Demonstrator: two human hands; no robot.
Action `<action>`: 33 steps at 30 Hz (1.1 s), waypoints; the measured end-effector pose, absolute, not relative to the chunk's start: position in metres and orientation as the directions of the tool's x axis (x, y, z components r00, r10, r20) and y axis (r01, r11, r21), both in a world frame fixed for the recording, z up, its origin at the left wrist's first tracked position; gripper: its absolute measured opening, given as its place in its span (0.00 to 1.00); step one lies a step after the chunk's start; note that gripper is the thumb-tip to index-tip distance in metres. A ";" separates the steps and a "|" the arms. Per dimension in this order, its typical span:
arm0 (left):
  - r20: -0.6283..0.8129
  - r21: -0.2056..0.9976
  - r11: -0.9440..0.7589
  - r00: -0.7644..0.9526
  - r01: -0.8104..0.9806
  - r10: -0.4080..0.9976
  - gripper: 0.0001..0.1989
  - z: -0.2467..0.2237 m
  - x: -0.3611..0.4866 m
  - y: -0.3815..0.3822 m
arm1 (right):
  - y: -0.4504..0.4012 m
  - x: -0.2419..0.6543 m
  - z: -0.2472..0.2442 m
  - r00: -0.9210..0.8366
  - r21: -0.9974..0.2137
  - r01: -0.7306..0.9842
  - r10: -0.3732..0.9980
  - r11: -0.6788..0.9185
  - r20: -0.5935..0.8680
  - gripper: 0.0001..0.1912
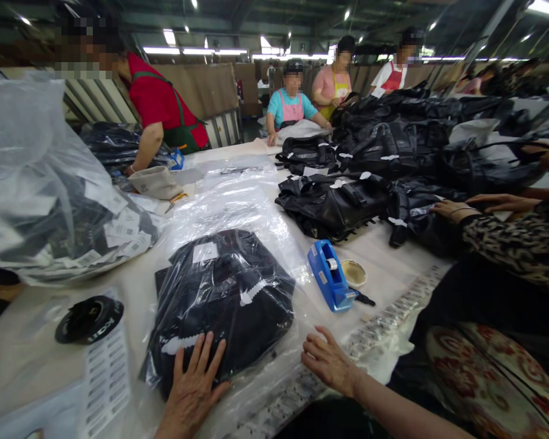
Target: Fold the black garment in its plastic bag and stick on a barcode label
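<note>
A black backpack point(219, 305) lies flat inside a clear plastic bag point(281, 360) on the table in front of me. White paper pieces show on it through the film. My left hand point(196, 375) rests on the bag's near left corner, fingers spread and nothing in its grasp. To the right of the bag, my right hand point(327, 360) hovers or rests near the table's front edge with fingers bent and parted; I see nothing in it. A blue tape dispenser point(330, 277) stands just beyond that hand, beside a small round dish point(354, 273).
Flat clear bags point(229, 189) lie behind the backpack. More black backpacks point(338, 198) are heaped at the right, where a co-worker's hands point(480, 207) reach in. A label sheet point(106, 378), a black tape roll point(90, 320) and a big sack of tags point(68, 201) sit leftward.
</note>
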State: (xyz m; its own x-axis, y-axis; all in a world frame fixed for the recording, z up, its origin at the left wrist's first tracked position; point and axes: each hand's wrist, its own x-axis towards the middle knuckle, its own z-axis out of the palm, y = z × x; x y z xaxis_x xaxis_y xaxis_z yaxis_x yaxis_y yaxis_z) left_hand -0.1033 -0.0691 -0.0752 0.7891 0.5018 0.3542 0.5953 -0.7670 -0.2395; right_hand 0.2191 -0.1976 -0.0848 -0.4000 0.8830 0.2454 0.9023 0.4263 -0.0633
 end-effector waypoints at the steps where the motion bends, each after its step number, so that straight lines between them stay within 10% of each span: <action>1: 0.350 -0.239 -0.767 0.790 0.596 0.504 0.34 -0.076 -0.103 -0.069 | -0.193 0.216 -0.082 -0.398 -0.076 0.901 0.884 0.427 0.246 0.08; 7: 0.348 -0.255 -0.773 0.801 0.581 0.487 0.34 -0.072 -0.104 -0.067 | -0.153 0.210 -0.051 -0.274 -0.256 0.935 0.959 0.248 -0.071 0.12; 17: 0.446 -0.275 -0.813 0.818 0.512 0.364 0.35 -0.053 -0.073 -0.073 | -0.126 0.208 -0.039 -0.120 -0.299 0.952 0.974 0.058 -0.193 0.12; 23: 0.415 -0.026 -0.823 0.755 0.568 0.508 0.08 -0.068 -0.006 -0.085 | -0.123 0.210 -0.039 -0.119 -0.307 0.951 0.970 0.048 -0.214 0.13; 33: 0.371 0.143 -0.765 0.683 0.628 0.629 0.13 -0.077 0.005 -0.082 | -0.128 0.256 -0.031 -0.025 -0.250 0.968 0.995 0.000 -0.096 0.10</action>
